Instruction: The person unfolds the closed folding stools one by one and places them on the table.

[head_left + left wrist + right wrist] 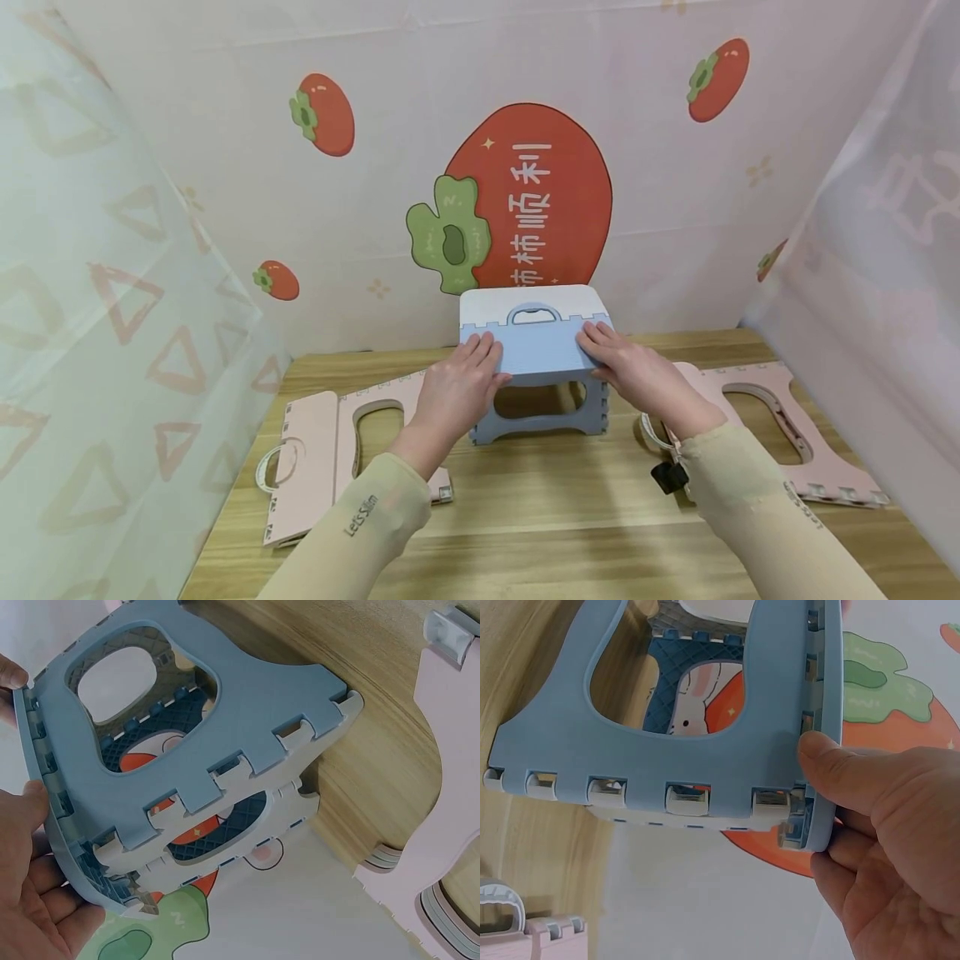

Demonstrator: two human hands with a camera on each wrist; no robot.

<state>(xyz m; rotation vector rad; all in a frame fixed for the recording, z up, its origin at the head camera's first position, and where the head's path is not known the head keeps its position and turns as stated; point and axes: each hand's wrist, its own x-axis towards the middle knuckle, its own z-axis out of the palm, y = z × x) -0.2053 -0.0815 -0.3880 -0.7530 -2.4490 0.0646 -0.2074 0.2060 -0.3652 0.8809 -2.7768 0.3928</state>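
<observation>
A blue and white folding step stool (551, 350) stands unfolded on the wooden table, close to the back sheet. Its seat has a small carry handle in the middle, and large oval openings pass through its legs. My left hand (457, 387) holds the left end of the seat, fingers over the top and thumb at the front edge. At the opposite end, my right hand (637, 371) grips the seat's corner, its thumb (825, 754) against the front edge. Parts of the fingers are hidden behind the seat in the wrist views.
One pink folding stool (311, 475) lies folded flat on the left, partly under my left forearm. Another pink stool (821, 433) lies flat on the right, beside a small black object (670, 477) near my sleeve. Printed sheets enclose the wooden table (540, 542).
</observation>
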